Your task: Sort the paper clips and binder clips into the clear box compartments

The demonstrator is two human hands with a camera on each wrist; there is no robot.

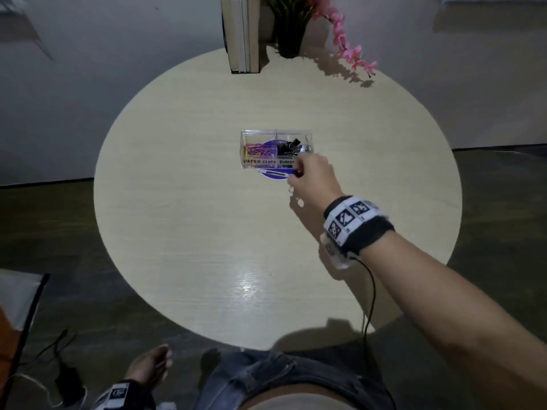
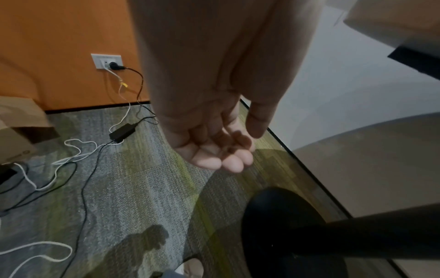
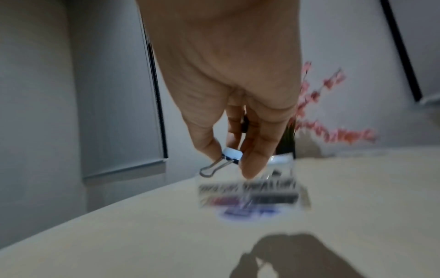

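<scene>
Hanging at your side below the desk edge, your left hand (image 2: pixel 209 143) holds nothing; its fingers curl loosely over the carpet, well apart from the work. Out over the round desk (image 1: pixel 207 232) your right hand (image 1: pixel 310 176) is the only one near the job, and it hovers just at the near right corner of the clear box (image 1: pixel 276 150). In the right wrist view the thumb and forefinger pinch a binder clip (image 3: pixel 228 157) by its body, with one wire handle sticking out to the left and slightly down; the other fingers are tucked behind, and something dark shows between them that you cannot make out.

The relation your next move turns on is this: the box lies directly ahead of and slightly below your fingertips, its long axis running left to right across you. The near wall carries the labels. The left compartment, marked for paper clips (image 1: pixel 257 149), holds the coloured wire clips; the right compartment, whose label your hand partly hides, holds the black binder clips (image 1: pixel 288 147). Your clip sits nearer the right half, so it likely needs only a short carry forward over the near wall before you let go.

Watch the dividing wall, since a release too far left would probably drop it among the paper clips. Beyond the box stand books (image 1: pixel 241 34) and a vase of pink flowers (image 1: pixel 291 28) at the far edge.
</scene>
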